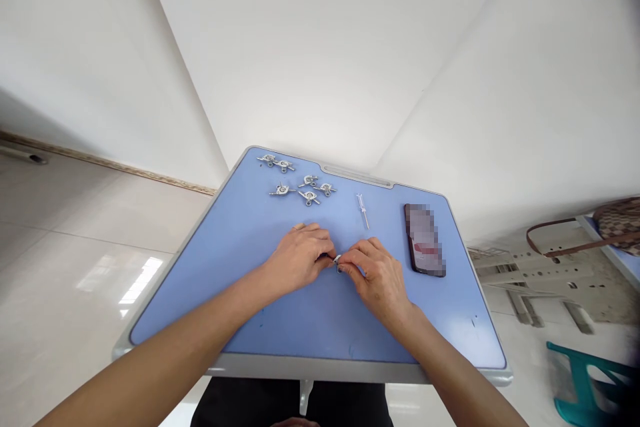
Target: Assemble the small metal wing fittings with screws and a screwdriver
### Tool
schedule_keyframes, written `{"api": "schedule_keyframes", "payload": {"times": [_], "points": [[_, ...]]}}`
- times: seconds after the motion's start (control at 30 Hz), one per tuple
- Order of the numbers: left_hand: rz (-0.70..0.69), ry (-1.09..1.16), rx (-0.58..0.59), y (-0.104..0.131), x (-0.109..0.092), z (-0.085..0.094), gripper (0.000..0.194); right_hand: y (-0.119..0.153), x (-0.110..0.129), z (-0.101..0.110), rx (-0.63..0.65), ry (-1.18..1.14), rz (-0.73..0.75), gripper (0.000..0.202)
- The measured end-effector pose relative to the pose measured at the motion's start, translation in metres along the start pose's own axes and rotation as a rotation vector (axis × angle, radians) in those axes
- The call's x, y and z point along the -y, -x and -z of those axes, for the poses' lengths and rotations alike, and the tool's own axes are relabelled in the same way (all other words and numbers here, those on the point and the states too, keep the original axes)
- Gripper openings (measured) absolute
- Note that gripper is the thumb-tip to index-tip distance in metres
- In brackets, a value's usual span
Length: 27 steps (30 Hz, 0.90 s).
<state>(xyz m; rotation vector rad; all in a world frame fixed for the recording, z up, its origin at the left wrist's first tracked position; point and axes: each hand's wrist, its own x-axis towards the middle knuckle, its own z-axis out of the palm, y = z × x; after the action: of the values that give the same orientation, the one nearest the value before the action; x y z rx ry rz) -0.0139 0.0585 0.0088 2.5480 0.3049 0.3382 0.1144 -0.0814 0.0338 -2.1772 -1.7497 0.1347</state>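
My left hand (306, 256) and my right hand (381, 279) meet above the middle of the blue desk (295, 327). Between their pinched fingertips is a small silvery metal fitting (339, 263), mostly covered by the fingers. Both hands are closed on it, one from each side. Farther back lie several similar metal fittings with thin arms sticking out, among them one at the front left (283, 190) and one at the front right (309, 198). A small screwdriver (363, 211) with a clear handle rests beyond my right hand, touching neither hand.
A dark-cased phone (425, 240) lies on the desk's right side, its screen blurred out. White walls (320, 67) stand close behind the desk. On the right are a teal stool (583, 380) and a checked bag (617, 223) with a brown strap.
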Motion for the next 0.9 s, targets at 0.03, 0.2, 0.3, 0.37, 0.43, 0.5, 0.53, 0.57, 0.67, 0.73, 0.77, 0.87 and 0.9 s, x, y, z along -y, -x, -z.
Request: {"api": "schedule_keyframes", "payload": {"times": [0.03,0.2,0.3,0.37,0.43,0.5,0.53,0.57,0.67,0.73,0.77,0.87,0.9], "points": [[-0.006,0.002,-0.008,0.0,0.0,0.0,0.016,-0.003,0.001,0.002,0.027,0.032,0.01,0.014],[-0.003,-0.017,-0.029,-0.001,0.002,-0.004,0.014,-0.014,0.006,0.007,0.132,0.193,0.026,0.019],[0.007,-0.011,-0.044,-0.002,0.002,-0.007,0.01,-0.018,0.009,0.009,0.172,0.245,0.027,0.021],[0.019,-0.007,-0.045,-0.002,0.002,-0.007,0.009,-0.021,0.01,0.011,0.204,0.269,0.024,0.021],[0.033,-0.005,-0.038,-0.002,0.001,-0.007,0.01,-0.026,0.011,0.014,0.241,0.285,0.02,0.02],[0.041,-0.002,-0.031,-0.003,0.001,-0.006,0.012,-0.033,0.012,0.017,0.282,0.283,0.009,0.016],[0.044,0.001,-0.031,-0.003,0.001,-0.006,0.012,-0.037,0.013,0.018,0.305,0.27,-0.004,0.014],[0.047,0.005,-0.032,-0.003,0.001,-0.005,0.013,-0.041,0.013,0.02,0.331,0.25,-0.023,0.012],[0.062,0.02,-0.035,-0.003,0.002,-0.005,0.013,-0.052,0.014,0.023,0.415,0.122,-0.125,0.011],[0.07,0.025,-0.03,-0.004,0.003,-0.005,0.013,-0.058,0.012,0.023,0.455,-0.027,-0.207,0.01],[0.073,0.025,-0.026,-0.004,0.004,-0.005,0.013,-0.059,0.01,0.022,0.467,-0.102,-0.238,0.01],[0.08,0.023,-0.013,-0.004,0.005,-0.006,0.013,-0.062,0.003,0.018,0.487,-0.256,-0.288,0.008],[0.082,0.024,-0.012,-0.004,0.006,-0.006,0.014,-0.062,0.001,0.016,0.492,-0.285,-0.3,0.007]]}}
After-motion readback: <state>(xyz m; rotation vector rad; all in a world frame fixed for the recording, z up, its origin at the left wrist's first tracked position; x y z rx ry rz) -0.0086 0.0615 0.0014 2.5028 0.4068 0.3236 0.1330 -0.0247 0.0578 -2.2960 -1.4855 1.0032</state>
